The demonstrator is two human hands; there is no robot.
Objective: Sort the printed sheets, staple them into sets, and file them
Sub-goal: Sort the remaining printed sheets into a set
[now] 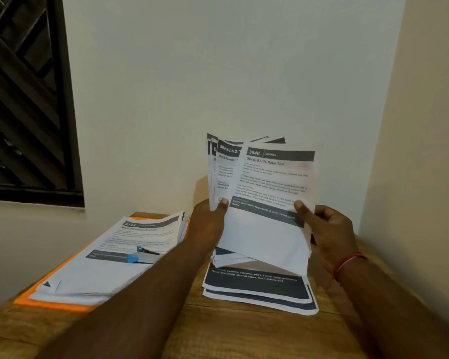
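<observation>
- A wooden table set in the corner of a room is seen, with papers spread over it in three groups; the work appears to be in its sorting stage.
- On the left, a thick stack of sheets is laid on an orange folder. This pile may be judged the already sorted or filed part, though whether its sets are stapled cannot be told.
- A fanned bundle of printed sheets is held upright above the table's far right part, its front page headed "3646" and "Spray Bottle Refill Test", with a page headed "DRESSING" showing behind it.
- Beneath the bundle, a small flat pile of a few sheets with dark bands is lying on the wood, well apart from the left stack.
- The left hand is clamped on the bundle's left edge, thumb on the front.
- The right hand is clamped on the right edge, thumb likewise on the front page; a red thread is worn on that wrist.
- A blue-tipped stapler is resting on top of the left stack, untouched, so stapling of the held sheets is judged not yet done.
</observation>
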